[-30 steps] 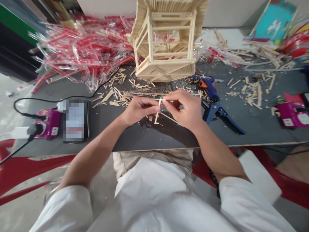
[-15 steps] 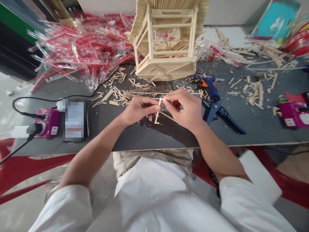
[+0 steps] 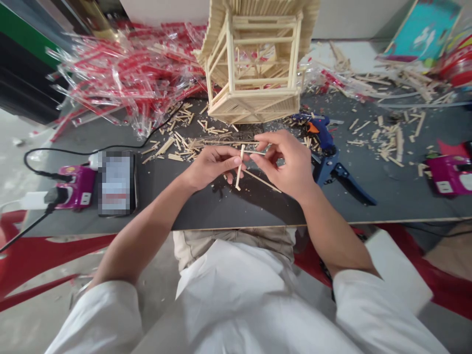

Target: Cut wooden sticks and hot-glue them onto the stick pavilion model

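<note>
My left hand (image 3: pixel 212 167) pinches a short wooden stick (image 3: pixel 239 169) that stands nearly upright just above the dark table (image 3: pixel 228 206). My right hand (image 3: pixel 289 164) is beside it, fingers curled, pinching a thin crosswise stick (image 3: pixel 258 153) whose end meets the top of the upright one. A longer thin stick (image 3: pixel 263 181) slants on the table under my right hand. Behind both hands stands a tall stick-built wooden tower model (image 3: pixel 254 59).
Heaps of red-and-clear plastic wrappers (image 3: pixel 121 73) fill the back left. Cut stick bits (image 3: pixel 180 140) litter the table. A blue glue gun (image 3: pixel 319 130) and blue cutters (image 3: pixel 341 174) lie right of my hands. A phone (image 3: pixel 116 183) and purple devices (image 3: pixel 73 189) (image 3: pixel 448 174) sit at the sides.
My right hand has opened slightly and shifted up, its fingers now pinching the crosswise stick from above. The upright stick sits a little higher in my left hand.
</note>
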{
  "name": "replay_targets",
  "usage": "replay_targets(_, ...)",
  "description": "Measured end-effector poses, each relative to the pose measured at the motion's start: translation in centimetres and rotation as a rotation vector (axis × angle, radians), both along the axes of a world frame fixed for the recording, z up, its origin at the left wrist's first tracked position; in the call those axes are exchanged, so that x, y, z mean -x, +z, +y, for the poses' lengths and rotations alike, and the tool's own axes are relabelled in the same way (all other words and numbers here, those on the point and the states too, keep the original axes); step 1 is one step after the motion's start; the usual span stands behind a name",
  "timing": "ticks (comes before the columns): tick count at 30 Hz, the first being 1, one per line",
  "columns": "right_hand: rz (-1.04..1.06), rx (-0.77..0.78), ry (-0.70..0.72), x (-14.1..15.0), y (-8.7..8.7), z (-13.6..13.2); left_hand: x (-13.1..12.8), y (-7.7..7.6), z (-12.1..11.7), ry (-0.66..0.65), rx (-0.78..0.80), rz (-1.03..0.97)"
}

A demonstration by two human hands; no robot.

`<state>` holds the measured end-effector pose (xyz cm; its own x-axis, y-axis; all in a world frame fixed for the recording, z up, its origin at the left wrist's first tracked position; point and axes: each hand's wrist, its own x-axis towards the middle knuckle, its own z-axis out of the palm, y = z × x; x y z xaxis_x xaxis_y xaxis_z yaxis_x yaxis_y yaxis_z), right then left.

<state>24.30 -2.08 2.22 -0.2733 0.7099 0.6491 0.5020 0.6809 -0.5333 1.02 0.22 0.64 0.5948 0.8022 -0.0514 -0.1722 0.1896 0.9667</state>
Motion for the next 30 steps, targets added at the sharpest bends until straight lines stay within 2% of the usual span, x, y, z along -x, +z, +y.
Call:
replay_targets(21,-0.012,-0.167,0.093,0.54,-0.25,0.56,-0.08,-0.12,-0.18,-0.045,-0.034,0.011)
replay_targets(30,-0.029,-0.122,0.055,0.54,-0.4,0.53,-0.25,0.09,-0.26,-0.039,-0.019,0.068)
